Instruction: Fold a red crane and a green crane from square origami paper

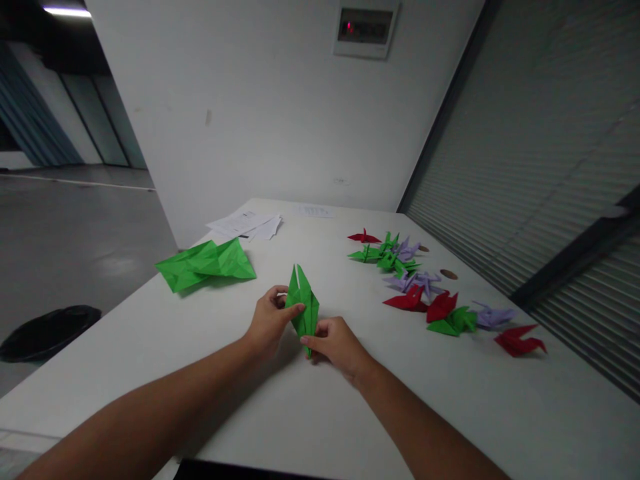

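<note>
Both hands hold one piece of folded green paper (306, 308), a narrow diamond shape with two split points at the top. My left hand (270, 317) pinches its left side, thumb lying across the front. Lower down, my right hand (337, 345) grips the bottom tip between thumb and fingers. The fingers behind the paper are partly hidden. To the left lie creased green paper sheets (207, 263), overlapping each other. On the right side of the table sit several folded paper cranes, among them a red crane (520, 341), a purple crane (493, 315) and a green crane (455, 322).
The white table (210, 380) meets a wall at its far end. Printed papers (245, 223) lie at the back left. A black-lined bin (47, 331) stands on the floor at left. Window blinds (540, 147) run along the right edge, near a round table hole (449, 274).
</note>
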The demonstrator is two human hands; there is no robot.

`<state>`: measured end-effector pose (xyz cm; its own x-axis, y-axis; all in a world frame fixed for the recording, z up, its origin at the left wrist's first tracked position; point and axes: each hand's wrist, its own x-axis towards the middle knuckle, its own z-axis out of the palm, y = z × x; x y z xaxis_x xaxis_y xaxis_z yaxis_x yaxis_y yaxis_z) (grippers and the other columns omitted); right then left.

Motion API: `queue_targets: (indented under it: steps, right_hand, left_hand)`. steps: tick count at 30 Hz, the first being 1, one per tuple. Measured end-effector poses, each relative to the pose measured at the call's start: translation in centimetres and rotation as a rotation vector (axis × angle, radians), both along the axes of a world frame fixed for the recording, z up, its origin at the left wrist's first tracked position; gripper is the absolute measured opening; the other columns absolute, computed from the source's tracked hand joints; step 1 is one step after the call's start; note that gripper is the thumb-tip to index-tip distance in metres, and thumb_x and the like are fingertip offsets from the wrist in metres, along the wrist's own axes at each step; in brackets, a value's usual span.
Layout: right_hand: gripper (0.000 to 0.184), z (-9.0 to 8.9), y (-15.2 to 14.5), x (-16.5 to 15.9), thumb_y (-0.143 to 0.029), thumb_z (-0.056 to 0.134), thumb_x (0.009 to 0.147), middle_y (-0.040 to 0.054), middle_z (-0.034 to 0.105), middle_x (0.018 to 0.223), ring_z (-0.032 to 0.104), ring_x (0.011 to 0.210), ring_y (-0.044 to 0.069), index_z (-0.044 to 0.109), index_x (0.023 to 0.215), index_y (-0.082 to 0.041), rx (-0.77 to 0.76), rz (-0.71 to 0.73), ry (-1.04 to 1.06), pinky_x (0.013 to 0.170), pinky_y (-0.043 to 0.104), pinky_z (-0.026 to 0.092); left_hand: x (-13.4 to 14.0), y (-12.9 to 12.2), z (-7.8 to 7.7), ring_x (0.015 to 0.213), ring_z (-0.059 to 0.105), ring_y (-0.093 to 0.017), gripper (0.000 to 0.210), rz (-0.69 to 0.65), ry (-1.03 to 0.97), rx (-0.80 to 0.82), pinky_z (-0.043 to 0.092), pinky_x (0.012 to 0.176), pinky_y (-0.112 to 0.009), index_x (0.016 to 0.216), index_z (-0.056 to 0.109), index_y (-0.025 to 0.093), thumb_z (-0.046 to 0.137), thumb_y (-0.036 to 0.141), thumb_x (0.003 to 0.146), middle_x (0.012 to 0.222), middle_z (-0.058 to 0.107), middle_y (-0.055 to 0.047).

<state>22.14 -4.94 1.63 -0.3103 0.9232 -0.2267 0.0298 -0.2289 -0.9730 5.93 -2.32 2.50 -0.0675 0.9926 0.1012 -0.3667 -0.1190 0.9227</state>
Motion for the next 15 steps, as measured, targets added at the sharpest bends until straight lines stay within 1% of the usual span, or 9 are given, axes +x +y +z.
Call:
queue_targets:
  steps: [4, 9, 13, 15]
  right_hand:
    - [0.036, 0.06, -0.01, 0.04, -0.043, 0.084, 0.06, 0.0026, 0.068, 0.056, 0.06, 0.046, 0.013, 0.064, 0.068, -0.015, -0.005, 0.0, -0.029, 0.048, 0.027, 0.048]
    - [0.033, 0.01, 0.01, 0.1, -0.042, 0.082, 0.063, 0.002, 0.067, 0.056, 0.059, 0.047, 0.013, 0.064, 0.07, -0.015, 0.001, 0.007, -0.069, 0.047, 0.026, 0.046]
    - [0.034, 0.06, -0.08, 0.05, -0.042, 0.085, 0.066, -0.0006, 0.065, 0.061, 0.058, 0.05, 0.012, 0.066, 0.077, -0.015, 0.046, -0.006, -0.079, 0.048, 0.024, 0.044]
    - [0.038, 0.17, -0.16, 0.02, -0.042, 0.088, 0.065, -0.0007, 0.066, 0.067, 0.06, 0.055, 0.012, 0.068, 0.084, -0.016, 0.077, -0.004, -0.005, 0.052, 0.023, 0.045]
  left_hand:
    - [-0.06, 0.05, 0.04, 0.062, 0.065, -0.014, 0.049, 0.022, -0.009, -0.006, 0.052, 0.062, -0.025, 0.097, 0.059, 0.018, 0.09, 0.023, 0.06, 0.07, 0.07, 0.002]
    - [-0.07, -0.08, 0.25, 0.064, 0.067, -0.015, 0.048, 0.013, -0.008, -0.018, 0.053, 0.062, -0.026, 0.098, 0.059, 0.017, 0.09, 0.021, 0.061, 0.072, 0.073, 0.0]
    - [-0.17, -0.13, 0.4, 0.068, 0.07, -0.017, 0.053, -0.058, -0.085, -0.032, 0.056, 0.066, -0.028, 0.102, 0.057, 0.017, 0.092, 0.021, 0.062, 0.079, 0.076, -0.003]
    - [-0.27, -0.16, 0.51, 0.069, 0.071, -0.017, 0.058, -0.109, -0.138, -0.057, 0.057, 0.067, -0.028, 0.103, 0.056, 0.017, 0.093, 0.02, 0.06, 0.082, 0.077, -0.004]
